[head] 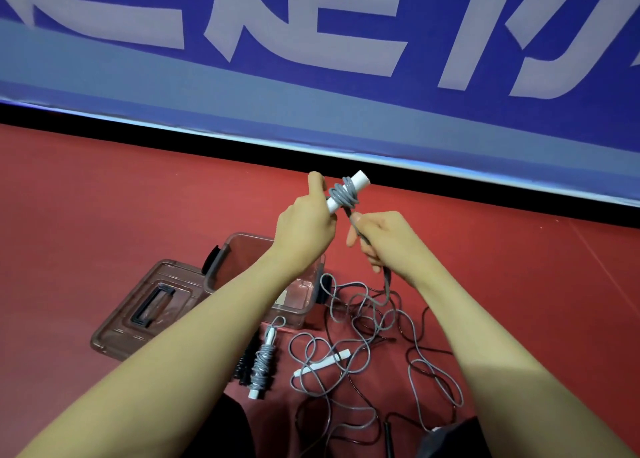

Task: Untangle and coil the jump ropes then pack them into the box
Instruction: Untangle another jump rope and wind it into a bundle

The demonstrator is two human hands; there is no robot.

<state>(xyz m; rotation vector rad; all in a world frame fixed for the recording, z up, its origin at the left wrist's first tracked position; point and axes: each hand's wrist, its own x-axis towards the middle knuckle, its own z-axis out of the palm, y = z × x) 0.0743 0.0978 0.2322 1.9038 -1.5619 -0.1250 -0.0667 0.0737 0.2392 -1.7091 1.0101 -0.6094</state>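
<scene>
Handle (348,192) – tilted, far end up-right | left hand (304,222) grips it | right hand (384,239) pinches cord (356,229)

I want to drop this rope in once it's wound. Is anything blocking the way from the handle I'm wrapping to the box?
No lid blocks it: the box is open, its lid lying on the floor beside it. But the white handle, gripped by the left hand, trails grey rope through the right hand into the tangle on the floor.

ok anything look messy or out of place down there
Yes: grey rope lies in loose overlapping loops on the red floor, crossed with a black rope. Nothing is visibly packed in the box; its lid lies alongside.
</scene>
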